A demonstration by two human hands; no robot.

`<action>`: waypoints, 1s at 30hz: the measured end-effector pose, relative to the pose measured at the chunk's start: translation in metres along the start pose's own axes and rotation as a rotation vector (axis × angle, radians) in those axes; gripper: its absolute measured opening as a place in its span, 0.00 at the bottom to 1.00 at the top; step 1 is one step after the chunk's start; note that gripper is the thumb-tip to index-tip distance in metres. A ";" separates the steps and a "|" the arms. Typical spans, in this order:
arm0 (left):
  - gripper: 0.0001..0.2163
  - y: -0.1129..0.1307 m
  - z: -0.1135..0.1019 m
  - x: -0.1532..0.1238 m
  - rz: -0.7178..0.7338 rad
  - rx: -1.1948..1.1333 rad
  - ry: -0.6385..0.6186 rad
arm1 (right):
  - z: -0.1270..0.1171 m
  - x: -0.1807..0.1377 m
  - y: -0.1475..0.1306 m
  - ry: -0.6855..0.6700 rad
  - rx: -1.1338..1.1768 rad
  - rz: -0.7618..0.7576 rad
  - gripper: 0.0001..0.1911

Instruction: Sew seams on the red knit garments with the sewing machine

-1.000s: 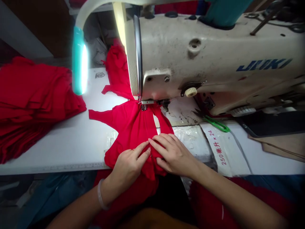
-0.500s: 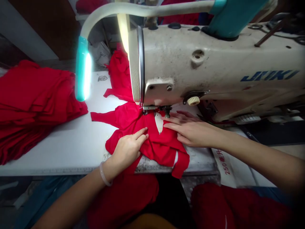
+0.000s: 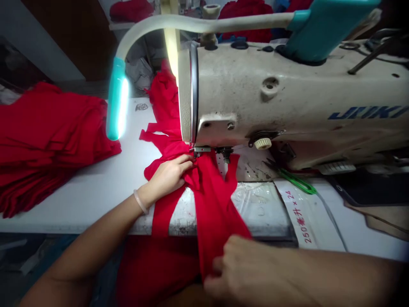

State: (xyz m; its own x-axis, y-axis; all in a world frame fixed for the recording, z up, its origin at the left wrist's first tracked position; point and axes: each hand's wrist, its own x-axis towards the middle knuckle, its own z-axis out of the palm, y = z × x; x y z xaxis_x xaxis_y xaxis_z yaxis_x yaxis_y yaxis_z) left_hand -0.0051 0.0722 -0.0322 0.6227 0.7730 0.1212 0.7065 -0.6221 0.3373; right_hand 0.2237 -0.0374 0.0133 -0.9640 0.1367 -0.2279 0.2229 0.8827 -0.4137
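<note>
Red knit garment (image 3: 211, 200) is lying bunched under the presser foot (image 3: 201, 150) of a JUKI industrial sewing machine (image 3: 287, 89), with one end running back behind the machine head and two long strips trailing forward over the tabletop's front edge. The left hand (image 3: 169, 174) is resting on the fabric with its fingers together and nearly flat, fingertips pressing just beside the presser foot, while a translucent bangle (image 3: 139, 201) is circling the wrist. The right hand (image 3: 236, 266) is working below the tabletop's edge, its fingers curled and closing on the wider strip of cloth. More red fabric (image 3: 153, 268) is hanging down beneath the edge, near the person's lap.

Around the hands, a teal gooseneck lamp (image 3: 117, 104) is shining down just left of the machine head, and a stack of cut red pieces (image 3: 47, 140) is lying on the white tabletop (image 3: 89, 204) to the left. A clear plastic sheet (image 3: 258, 204) is covering the table to the right of the garment, beside a white label (image 3: 303, 213) printed "250" and "× 24". Green-handled snips (image 3: 297, 181) are lying just under the machine.
</note>
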 end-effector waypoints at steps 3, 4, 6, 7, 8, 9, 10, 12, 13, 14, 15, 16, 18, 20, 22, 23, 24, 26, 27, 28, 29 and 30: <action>0.19 -0.010 -0.006 0.003 0.033 -0.014 0.029 | 0.009 0.020 -0.004 0.049 0.152 0.070 0.12; 0.18 -0.010 -0.007 0.002 0.038 0.005 0.039 | 0.010 0.023 0.004 0.165 0.133 0.125 0.16; 0.16 -0.002 -0.005 -0.005 0.060 0.076 0.076 | 0.011 0.022 0.026 0.454 0.024 0.196 0.19; 0.14 0.006 -0.002 -0.011 0.082 0.114 0.104 | 0.013 0.019 0.038 0.585 -0.060 0.210 0.19; 0.11 0.014 0.002 -0.017 0.110 0.142 0.138 | 0.017 0.016 0.047 0.683 -0.150 0.213 0.18; 0.09 0.023 0.007 -0.024 0.139 0.157 0.171 | 0.022 0.012 0.054 0.744 -0.228 0.204 0.17; 0.09 0.031 0.013 -0.031 0.167 0.160 0.203 | 0.029 0.009 0.058 0.777 -0.282 0.190 0.17; 0.09 0.044 0.023 -0.043 0.198 0.141 0.256 | 0.046 0.005 0.054 0.806 -0.321 0.194 0.16; 0.10 0.048 0.026 -0.046 0.197 0.134 0.275 | 0.055 0.006 0.049 0.815 -0.320 0.219 0.17; 0.10 0.050 0.029 -0.048 0.191 0.131 0.287 | 0.063 0.007 0.041 0.826 -0.316 0.258 0.17; 0.11 0.051 0.030 -0.050 0.175 0.128 0.291 | 0.070 0.010 0.033 0.844 -0.316 0.304 0.18; 0.12 0.051 0.030 -0.050 0.147 0.120 0.286 | 0.076 0.013 0.024 0.865 -0.319 0.357 0.19; 0.13 0.049 0.027 -0.049 0.081 0.090 0.261 | 0.086 0.022 0.009 0.917 -0.324 0.460 0.22; 0.12 0.048 0.023 -0.048 0.052 0.067 0.257 | 0.093 0.031 -0.001 0.964 -0.325 0.541 0.25; 0.10 0.052 0.022 -0.049 0.100 0.065 0.275 | 0.097 0.036 -0.006 0.982 -0.324 0.587 0.26; 0.09 0.054 0.022 -0.049 0.126 0.054 0.279 | 0.098 0.037 -0.007 0.981 -0.325 0.598 0.26; 0.09 0.057 0.023 -0.050 0.131 0.028 0.274 | 0.099 0.038 -0.007 0.977 -0.326 0.605 0.25; 0.08 0.063 0.026 -0.052 0.058 -0.043 0.247 | 0.099 0.038 -0.007 0.968 -0.332 0.609 0.25; 0.09 0.064 0.028 -0.052 -0.005 -0.070 0.234 | 0.099 0.037 -0.007 0.964 -0.334 0.608 0.25; 0.09 0.065 0.029 -0.053 -0.062 -0.084 0.228 | 0.099 0.037 -0.006 0.961 -0.336 0.607 0.25; 0.10 0.065 0.030 -0.053 -0.103 -0.089 0.229 | 0.099 0.036 -0.006 0.958 -0.338 0.604 0.25; 0.10 0.064 0.030 -0.052 -0.124 -0.095 0.232 | 0.098 0.036 -0.005 0.956 -0.339 0.602 0.25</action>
State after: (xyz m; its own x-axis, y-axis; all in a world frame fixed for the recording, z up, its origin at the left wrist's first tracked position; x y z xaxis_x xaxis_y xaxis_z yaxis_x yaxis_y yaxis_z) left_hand 0.0175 -0.0117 -0.0446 0.4318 0.8572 0.2806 0.7310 -0.5148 0.4478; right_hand 0.2018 -0.0814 -0.0794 -0.4651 0.7261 0.5064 0.7679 0.6156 -0.1774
